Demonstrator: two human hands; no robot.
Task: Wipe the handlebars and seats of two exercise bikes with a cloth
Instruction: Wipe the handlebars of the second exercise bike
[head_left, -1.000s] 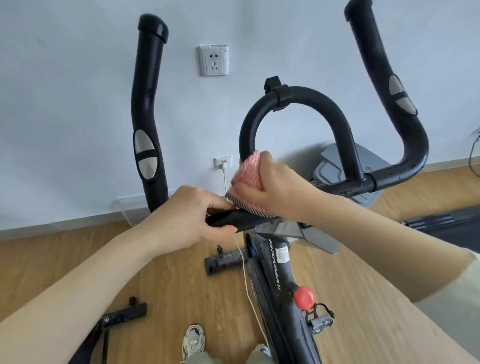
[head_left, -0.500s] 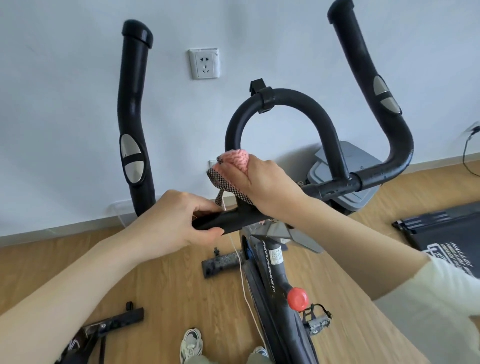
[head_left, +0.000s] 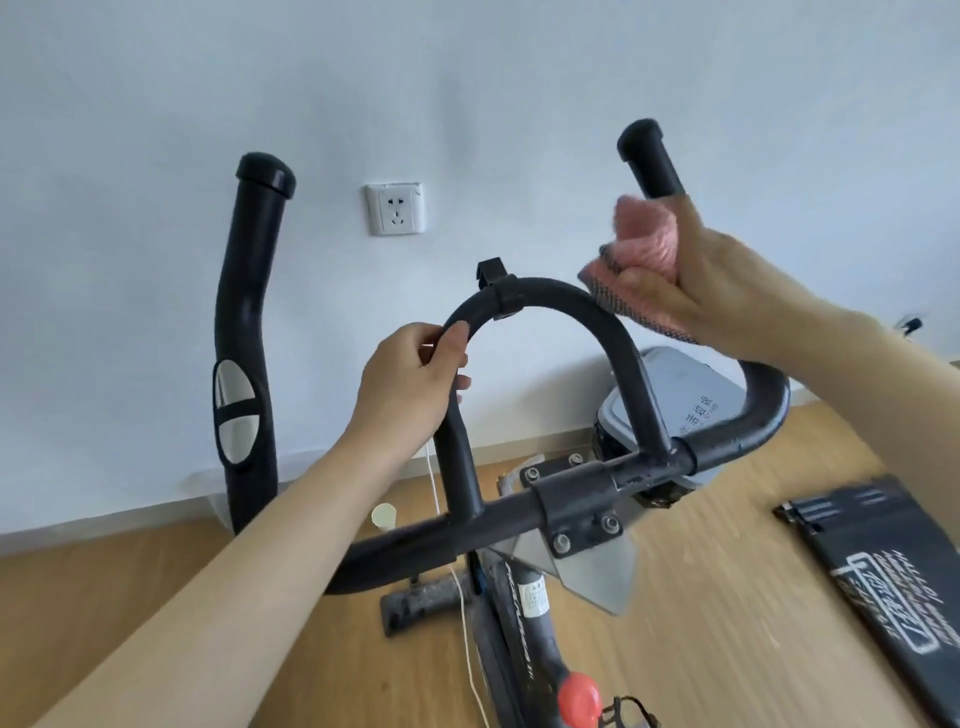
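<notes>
Head view: we face black handlebars (head_left: 563, 512) with a central loop and two upright grips.
Left hand (head_left: 410, 384): we clasp the loop's left side.
Right hand (head_left: 727, 291): we clutch a pink cloth (head_left: 644, 239), bunched around the right grip, checked edge trailing below our fingers.

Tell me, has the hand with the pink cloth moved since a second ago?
Yes. The right hand with the pink cloth went from the crossbar up to the right handlebar horn.
</notes>
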